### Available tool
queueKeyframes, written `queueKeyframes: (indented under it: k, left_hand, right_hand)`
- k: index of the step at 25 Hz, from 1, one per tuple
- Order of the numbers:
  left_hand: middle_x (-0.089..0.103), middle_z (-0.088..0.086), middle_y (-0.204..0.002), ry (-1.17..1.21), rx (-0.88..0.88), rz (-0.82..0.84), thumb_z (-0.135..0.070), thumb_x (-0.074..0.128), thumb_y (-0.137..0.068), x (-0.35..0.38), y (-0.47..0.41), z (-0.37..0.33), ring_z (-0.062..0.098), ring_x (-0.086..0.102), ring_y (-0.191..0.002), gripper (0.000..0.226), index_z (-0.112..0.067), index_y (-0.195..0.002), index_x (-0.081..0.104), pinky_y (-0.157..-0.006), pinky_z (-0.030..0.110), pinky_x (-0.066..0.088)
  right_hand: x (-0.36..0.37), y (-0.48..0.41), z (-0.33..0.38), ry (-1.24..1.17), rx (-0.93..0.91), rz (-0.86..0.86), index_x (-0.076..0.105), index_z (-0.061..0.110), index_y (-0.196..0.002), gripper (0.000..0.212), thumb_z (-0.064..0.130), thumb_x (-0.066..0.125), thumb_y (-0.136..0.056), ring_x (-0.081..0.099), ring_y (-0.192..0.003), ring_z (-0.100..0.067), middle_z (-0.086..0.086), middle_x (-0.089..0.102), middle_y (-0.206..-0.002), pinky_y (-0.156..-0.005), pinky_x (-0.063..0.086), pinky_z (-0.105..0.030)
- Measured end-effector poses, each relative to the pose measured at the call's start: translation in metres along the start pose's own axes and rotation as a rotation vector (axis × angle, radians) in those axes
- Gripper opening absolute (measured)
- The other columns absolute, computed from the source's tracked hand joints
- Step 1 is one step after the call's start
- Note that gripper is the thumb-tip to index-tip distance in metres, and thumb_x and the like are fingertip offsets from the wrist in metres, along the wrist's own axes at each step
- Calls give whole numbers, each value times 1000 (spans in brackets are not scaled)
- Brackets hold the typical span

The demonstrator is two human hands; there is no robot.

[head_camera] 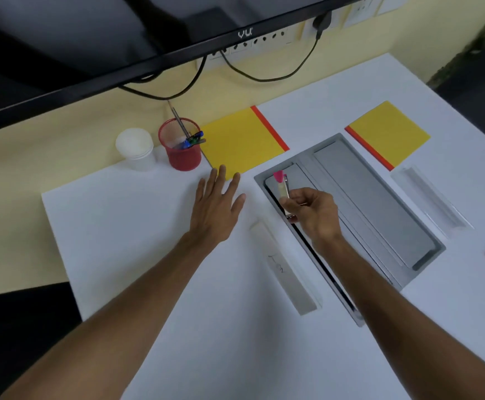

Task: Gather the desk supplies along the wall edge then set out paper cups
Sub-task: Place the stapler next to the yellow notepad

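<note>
The gathering is judged partly done. On the white tabletop [137,284], the grey recessed tray [380,203] lies under and beyond the right hand [312,210]; apart from what that hand holds over its near corner, nothing loose is seen in its compartments. One yellow pad [242,142] has been placed just ahead of the left hand [216,207], against the wall edge; a second yellow pad [388,134] lies far beyond the right hand, well apart from the wall group, so it is judged still to be gathered. Two clear ruler-like strips are also left out: one [286,272] between the forearms, one [431,197] to the right of the right hand.

The red mesh pen holder [182,147], ahead and left of the left hand, holds a pencil [177,118] and some blue and green pens. The stack of paper cups [136,148] stands just left of it, still nested; setting them out is not yet done.

The left hand is spread flat and empty, fingertips touching the near pad's edge. The right hand is closed on a few small items [283,187], one pink-tipped; what exactly they are cannot be told.
</note>
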State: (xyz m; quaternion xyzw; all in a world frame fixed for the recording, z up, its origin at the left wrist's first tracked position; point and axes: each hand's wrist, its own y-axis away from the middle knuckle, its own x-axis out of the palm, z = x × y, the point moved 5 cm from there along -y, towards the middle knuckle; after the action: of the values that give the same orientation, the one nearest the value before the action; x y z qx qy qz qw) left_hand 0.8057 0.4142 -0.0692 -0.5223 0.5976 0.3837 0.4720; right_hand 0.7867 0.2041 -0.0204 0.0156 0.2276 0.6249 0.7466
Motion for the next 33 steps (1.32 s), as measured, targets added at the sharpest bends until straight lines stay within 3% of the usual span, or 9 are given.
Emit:
queueKeyframes:
  k: [3,7,12,17,19,23,28,33]
  left_hand:
    - [15,14,-165,-34,32,17,-47,30,-105,16,-42,-10,31,10,-154,59,-19,-157,27,-124,46,12]
    - [14,14,-166,-104,-3,28,-50,28,-104,36,-72,-8,31,9,-154,62,-19,-157,25,-124,50,9]
    - [20,14,-164,-162,-7,-36,-55,15,-102,47,-75,-4,31,13,-153,65,-20,-157,24,-122,53,13]
    - [21,12,-164,-152,-10,-60,-55,16,-103,49,-76,-4,29,13,-153,64,-21,-157,25,-122,52,14]
    - [20,12,-165,-158,-14,-53,-56,16,-102,49,-77,-3,29,12,-154,65,-22,-157,23,-122,52,13]
    - [15,11,-166,-169,-19,-37,-57,12,-101,51,-77,-3,29,8,-154,67,-22,-158,18,-122,52,12]
    - [14,11,-166,-173,-16,-39,-57,12,-102,52,-77,-3,28,7,-154,66,-23,-159,17,-122,52,11]
    - [20,12,-164,-189,-4,-53,-57,13,-101,51,-76,-3,30,13,-153,67,-21,-157,23,-121,52,15]
  right_hand:
    - [0,-46,-4,-22,40,-45,70,10,-78,8,8,78,-82,68,-72,-22,-3,67,-72,-73,62,-40]
    - [3,-120,5,177,-20,-132,73,11,-80,4,8,75,-78,72,-76,-25,-6,73,-78,-79,61,-47]
    - [18,-198,38,526,-205,-199,71,7,-83,12,9,60,-81,66,-70,-27,-10,71,-77,-62,51,-33]
    - [42,-248,57,687,-298,-186,68,3,-83,18,2,50,-85,62,-75,-27,-11,66,-84,-61,47,-32]
    - [49,-258,57,743,-337,-166,67,3,-83,19,3,49,-89,60,-77,-25,-11,64,-86,-62,44,-32]
    - [55,-271,57,766,-370,-162,73,2,-98,23,6,50,-94,58,-82,-21,-11,68,-97,-71,52,-35]
    - [55,-274,57,786,-362,-142,72,2,-99,21,11,54,-93,62,-85,-24,-13,69,-100,-77,57,-41]
    - [38,-235,64,884,-352,-97,60,6,-122,37,28,57,-93,56,-109,-30,-13,59,-120,-82,49,-41]
